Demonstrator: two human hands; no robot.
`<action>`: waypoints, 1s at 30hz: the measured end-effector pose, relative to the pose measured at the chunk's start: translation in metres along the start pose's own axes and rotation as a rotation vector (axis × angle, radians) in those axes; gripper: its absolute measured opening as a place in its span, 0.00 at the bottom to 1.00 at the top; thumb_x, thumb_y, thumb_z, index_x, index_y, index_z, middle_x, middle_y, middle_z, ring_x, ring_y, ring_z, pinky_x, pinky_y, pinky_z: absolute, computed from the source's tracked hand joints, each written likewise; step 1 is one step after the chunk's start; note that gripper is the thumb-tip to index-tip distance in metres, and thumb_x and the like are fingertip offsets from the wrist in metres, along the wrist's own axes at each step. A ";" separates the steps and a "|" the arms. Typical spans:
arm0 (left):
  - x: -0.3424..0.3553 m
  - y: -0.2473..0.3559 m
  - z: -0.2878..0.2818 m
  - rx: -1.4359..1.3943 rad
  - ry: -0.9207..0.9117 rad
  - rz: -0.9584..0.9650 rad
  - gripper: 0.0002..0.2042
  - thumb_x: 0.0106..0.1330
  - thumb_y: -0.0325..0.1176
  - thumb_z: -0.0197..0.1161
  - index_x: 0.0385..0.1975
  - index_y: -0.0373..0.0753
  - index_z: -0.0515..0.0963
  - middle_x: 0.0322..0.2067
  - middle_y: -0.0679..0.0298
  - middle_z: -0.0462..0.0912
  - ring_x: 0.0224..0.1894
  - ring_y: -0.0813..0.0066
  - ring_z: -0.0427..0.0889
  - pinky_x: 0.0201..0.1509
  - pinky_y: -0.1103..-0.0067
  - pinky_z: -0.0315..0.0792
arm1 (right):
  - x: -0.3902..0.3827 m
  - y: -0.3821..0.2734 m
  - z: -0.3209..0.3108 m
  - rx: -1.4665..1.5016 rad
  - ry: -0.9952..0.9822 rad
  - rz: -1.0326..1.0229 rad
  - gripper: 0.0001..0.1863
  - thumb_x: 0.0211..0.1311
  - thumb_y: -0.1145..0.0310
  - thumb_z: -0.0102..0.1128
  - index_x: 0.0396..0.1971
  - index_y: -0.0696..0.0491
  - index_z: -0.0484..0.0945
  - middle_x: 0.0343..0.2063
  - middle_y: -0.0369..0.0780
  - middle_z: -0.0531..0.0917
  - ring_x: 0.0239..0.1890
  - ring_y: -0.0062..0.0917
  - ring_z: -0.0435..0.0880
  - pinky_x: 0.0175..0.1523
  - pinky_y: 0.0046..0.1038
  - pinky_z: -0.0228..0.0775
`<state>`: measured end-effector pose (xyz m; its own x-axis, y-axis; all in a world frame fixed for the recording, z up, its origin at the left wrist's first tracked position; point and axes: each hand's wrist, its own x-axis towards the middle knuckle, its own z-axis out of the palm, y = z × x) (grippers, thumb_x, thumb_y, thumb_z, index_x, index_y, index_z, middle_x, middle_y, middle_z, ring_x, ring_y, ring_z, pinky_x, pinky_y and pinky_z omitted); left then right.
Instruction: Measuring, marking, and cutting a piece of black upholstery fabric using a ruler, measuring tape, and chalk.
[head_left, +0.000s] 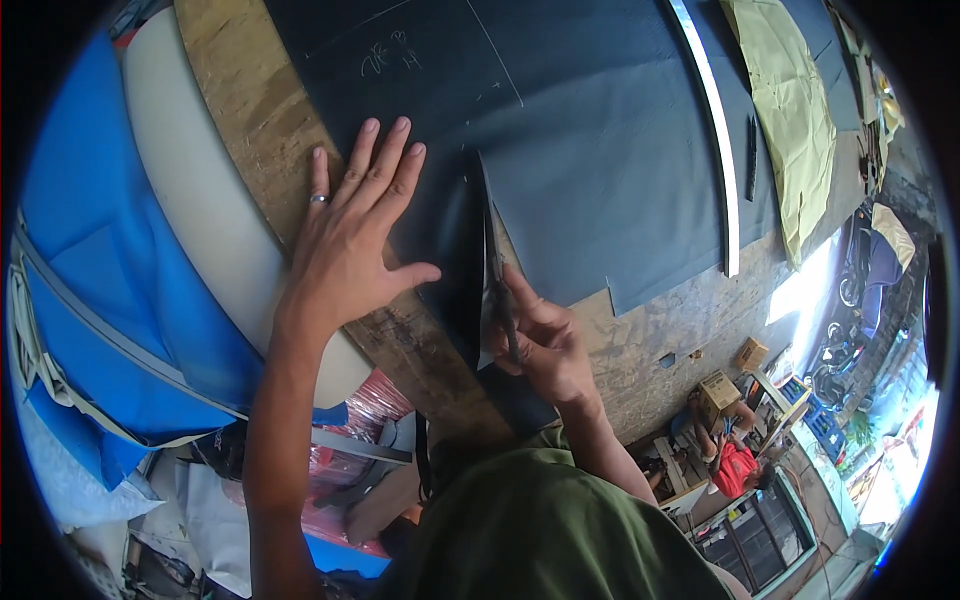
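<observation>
And here's the right hand, thumb and fingers closed around the handles of dark scissors, right in front of the body. Look at the line of it: the long axis runs near to far, tips leaning slightly left, into the dark sheet. How wide the blades stand apart, I can't tell. The sheet spreads out far and right of the tips, while a narrower dark flap lies just left of them, the wooden board showing through the gap to their right.

Over to the left hand: fingers spread wide, palm down across the sheet's left edge, thumb pointing right toward the blades but well short of touching. The right hand is the nearer one to the cut, no contest.

Now the writing! Pale handwritten marks sit on the far part of the sheet, beyond the left fingertips, with a thin pale line to their right. Away near the right, a cardboard box carries dark print, too small to read from here. No brand I can pick out.
</observation>
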<state>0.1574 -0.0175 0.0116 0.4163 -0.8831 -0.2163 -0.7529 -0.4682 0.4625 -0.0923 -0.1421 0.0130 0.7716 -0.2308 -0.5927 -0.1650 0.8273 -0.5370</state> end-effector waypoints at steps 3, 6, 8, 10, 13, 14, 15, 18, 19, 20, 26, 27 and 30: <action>0.001 0.001 -0.002 0.016 -0.017 -0.004 0.57 0.48 0.45 0.83 0.81 0.45 0.57 0.83 0.63 0.49 0.85 0.59 0.42 0.82 0.36 0.33 | 0.002 0.002 0.012 0.038 0.013 -0.012 0.37 0.70 0.83 0.63 0.77 0.54 0.65 0.29 0.37 0.81 0.28 0.17 0.72 0.31 0.16 0.62; 0.002 0.002 -0.005 0.063 -0.054 -0.019 0.58 0.47 0.46 0.84 0.81 0.45 0.56 0.83 0.62 0.49 0.85 0.56 0.42 0.79 0.32 0.33 | 0.001 0.003 0.023 0.063 0.032 -0.006 0.37 0.72 0.82 0.63 0.78 0.53 0.63 0.29 0.37 0.81 0.27 0.17 0.72 0.31 0.17 0.62; 0.002 0.003 -0.005 0.060 -0.052 -0.015 0.58 0.47 0.46 0.84 0.81 0.45 0.56 0.83 0.61 0.48 0.85 0.56 0.42 0.79 0.31 0.32 | 0.001 0.008 0.028 0.071 0.041 -0.009 0.37 0.72 0.82 0.62 0.79 0.52 0.62 0.29 0.37 0.81 0.27 0.17 0.71 0.31 0.17 0.62; 0.000 0.004 -0.006 0.052 -0.050 -0.019 0.58 0.47 0.45 0.84 0.81 0.45 0.56 0.83 0.60 0.48 0.85 0.55 0.42 0.78 0.29 0.31 | 0.000 0.013 0.034 0.087 0.055 -0.006 0.38 0.73 0.81 0.62 0.80 0.52 0.60 0.29 0.37 0.81 0.27 0.17 0.71 0.31 0.17 0.63; 0.000 0.003 -0.006 0.044 -0.052 -0.018 0.59 0.47 0.45 0.84 0.81 0.45 0.56 0.83 0.59 0.48 0.85 0.54 0.42 0.77 0.29 0.31 | 0.006 0.022 0.041 0.120 0.061 -0.020 0.39 0.73 0.79 0.63 0.80 0.50 0.58 0.30 0.37 0.81 0.27 0.18 0.71 0.31 0.18 0.63; 0.000 0.003 -0.005 0.039 -0.056 -0.020 0.59 0.47 0.45 0.84 0.81 0.45 0.56 0.83 0.58 0.48 0.85 0.54 0.42 0.78 0.29 0.31 | 0.008 0.025 0.044 0.143 0.057 -0.031 0.40 0.73 0.78 0.64 0.81 0.49 0.58 0.31 0.37 0.81 0.28 0.18 0.71 0.30 0.19 0.63; -0.001 0.002 -0.004 0.033 -0.060 -0.023 0.59 0.47 0.45 0.84 0.81 0.45 0.56 0.83 0.58 0.47 0.85 0.54 0.42 0.78 0.29 0.31 | 0.010 0.028 0.045 0.166 0.053 -0.041 0.41 0.73 0.76 0.66 0.81 0.47 0.57 0.31 0.38 0.81 0.29 0.19 0.72 0.30 0.19 0.62; 0.001 0.002 -0.006 0.031 -0.062 -0.020 0.59 0.47 0.44 0.84 0.81 0.45 0.56 0.83 0.57 0.47 0.85 0.53 0.42 0.78 0.29 0.30 | 0.013 0.030 0.050 0.209 0.049 -0.057 0.42 0.72 0.74 0.67 0.81 0.45 0.56 0.32 0.38 0.82 0.29 0.19 0.72 0.30 0.20 0.62; 0.001 0.002 -0.007 0.030 -0.060 -0.018 0.59 0.46 0.44 0.84 0.81 0.45 0.56 0.83 0.57 0.47 0.85 0.53 0.42 0.78 0.29 0.30 | 0.012 0.030 0.052 0.224 0.049 -0.058 0.42 0.72 0.74 0.67 0.82 0.45 0.56 0.32 0.38 0.81 0.29 0.19 0.72 0.30 0.20 0.62; 0.002 0.002 -0.008 0.028 -0.057 -0.015 0.59 0.46 0.44 0.84 0.81 0.45 0.56 0.83 0.57 0.47 0.85 0.53 0.42 0.78 0.29 0.30 | 0.013 0.029 0.053 0.240 0.049 -0.059 0.42 0.73 0.74 0.67 0.82 0.45 0.56 0.32 0.38 0.81 0.29 0.19 0.72 0.31 0.20 0.62; 0.003 -0.001 -0.009 0.004 -0.055 -0.017 0.58 0.46 0.42 0.84 0.81 0.45 0.56 0.83 0.57 0.48 0.85 0.54 0.42 0.77 0.29 0.29 | 0.022 0.022 0.064 0.243 0.073 -0.087 0.42 0.73 0.74 0.66 0.82 0.45 0.55 0.31 0.37 0.81 0.30 0.19 0.71 0.31 0.20 0.62; 0.002 0.000 -0.008 0.003 -0.054 -0.015 0.58 0.46 0.42 0.84 0.81 0.45 0.56 0.83 0.57 0.48 0.85 0.54 0.42 0.77 0.29 0.29 | 0.021 0.022 0.065 0.242 0.074 -0.089 0.42 0.73 0.74 0.66 0.82 0.45 0.55 0.31 0.37 0.81 0.30 0.19 0.71 0.31 0.20 0.62; -0.002 -0.002 -0.004 0.017 -0.043 -0.023 0.58 0.46 0.43 0.83 0.81 0.45 0.57 0.83 0.58 0.48 0.85 0.53 0.42 0.77 0.28 0.27 | 0.021 0.026 0.074 0.301 0.106 -0.082 0.42 0.73 0.74 0.66 0.82 0.45 0.55 0.31 0.38 0.81 0.30 0.20 0.71 0.30 0.20 0.61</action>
<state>0.1604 -0.0151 0.0149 0.4119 -0.8722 -0.2637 -0.7518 -0.4888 0.4425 -0.0344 -0.0875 0.0310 0.7040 -0.3421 -0.6224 0.0962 0.9142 -0.3936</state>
